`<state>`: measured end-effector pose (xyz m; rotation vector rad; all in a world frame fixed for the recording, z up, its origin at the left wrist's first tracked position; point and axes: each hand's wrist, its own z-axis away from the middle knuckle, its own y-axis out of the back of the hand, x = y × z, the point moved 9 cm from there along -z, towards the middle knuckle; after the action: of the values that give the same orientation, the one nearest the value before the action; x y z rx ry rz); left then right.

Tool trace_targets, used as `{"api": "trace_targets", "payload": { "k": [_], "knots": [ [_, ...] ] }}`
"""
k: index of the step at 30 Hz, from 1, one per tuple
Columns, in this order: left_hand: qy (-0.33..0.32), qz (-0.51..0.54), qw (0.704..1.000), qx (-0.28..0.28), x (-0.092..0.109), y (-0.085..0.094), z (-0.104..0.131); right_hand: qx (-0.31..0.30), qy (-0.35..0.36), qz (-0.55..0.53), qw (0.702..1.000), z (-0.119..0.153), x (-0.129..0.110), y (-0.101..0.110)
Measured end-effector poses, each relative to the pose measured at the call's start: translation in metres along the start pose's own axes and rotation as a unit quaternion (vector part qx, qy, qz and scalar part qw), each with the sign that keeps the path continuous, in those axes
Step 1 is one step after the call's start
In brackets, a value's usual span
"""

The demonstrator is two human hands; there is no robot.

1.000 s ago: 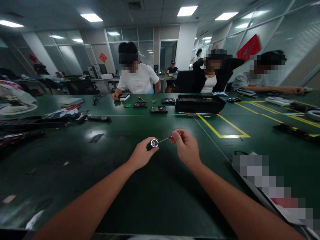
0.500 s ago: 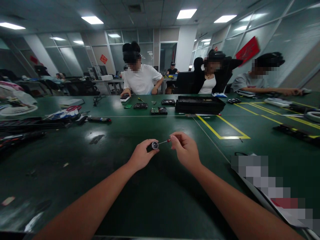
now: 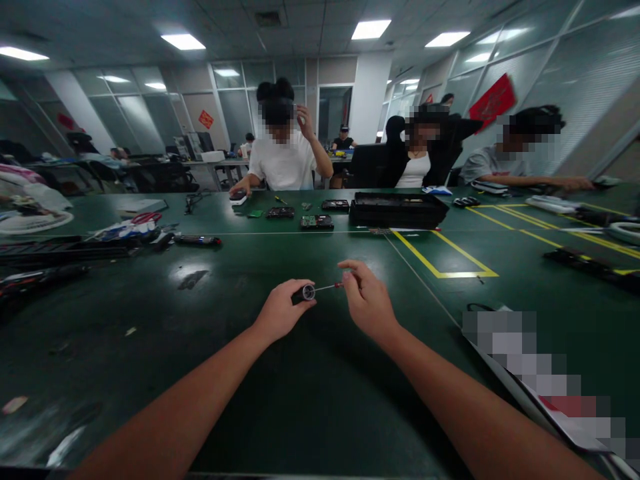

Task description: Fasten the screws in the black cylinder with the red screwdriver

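Observation:
In the head view, my left hand [image 3: 281, 308] is closed around a dark cylindrical part [image 3: 301, 293] with a pale ring at its end. The ring end faces right and toward me. My right hand [image 3: 369, 293] pinches the red handle of a small screwdriver [image 3: 327, 287]. Its thin metal shaft points left, and the tip reaches into the ringed end; exactly what it touches inside is too small to tell. Both hands are held above the green table [image 3: 300, 413]. Part of the handle is hidden by my right fingers.
Across the table lie a long black tray [image 3: 399, 212], green circuit boards [image 3: 317, 222] and dark modules [image 3: 280, 212]. A black tubular tool [image 3: 197, 240] lies left. Yellow tape [image 3: 465, 275] marks the right side. A co-worker in a white shirt [image 3: 283, 163] sits opposite.
My right hand's index finger has lifted and straightened somewhat on the screwdriver, while the dark cylinder has turned slightly. The co-worker opposite has raised one hand to head height and slid the other hand left.

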<state>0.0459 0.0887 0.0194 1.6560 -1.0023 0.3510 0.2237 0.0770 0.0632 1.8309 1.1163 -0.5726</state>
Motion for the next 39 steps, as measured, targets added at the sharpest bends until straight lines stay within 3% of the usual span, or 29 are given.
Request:
{"api": "trace_targets", "payload": {
  "k": [7,16,22,30,39],
  "knots": [
    [0.001,-0.007,1.000,-0.005,0.000,0.000,0.001,-0.025,-0.011,0.032,0.999,-0.003,0.001,-0.003],
    [0.010,-0.017,1.000,-0.010,0.001,0.000,0.001,-0.042,0.039,0.024,0.998,0.001,-0.015,-0.003],
    [0.000,-0.021,1.000,-0.010,0.002,-0.001,0.001,-0.040,-0.008,0.043,0.998,-0.002,-0.005,-0.003],
    [0.008,-0.017,1.000,0.006,-0.002,0.002,0.000,-0.062,0.038,0.010,0.997,0.001,-0.015,-0.007],
    [-0.002,-0.025,1.000,-0.004,0.001,-0.001,0.001,-0.056,0.006,0.003,0.998,-0.001,-0.005,-0.004]
  ]
}}
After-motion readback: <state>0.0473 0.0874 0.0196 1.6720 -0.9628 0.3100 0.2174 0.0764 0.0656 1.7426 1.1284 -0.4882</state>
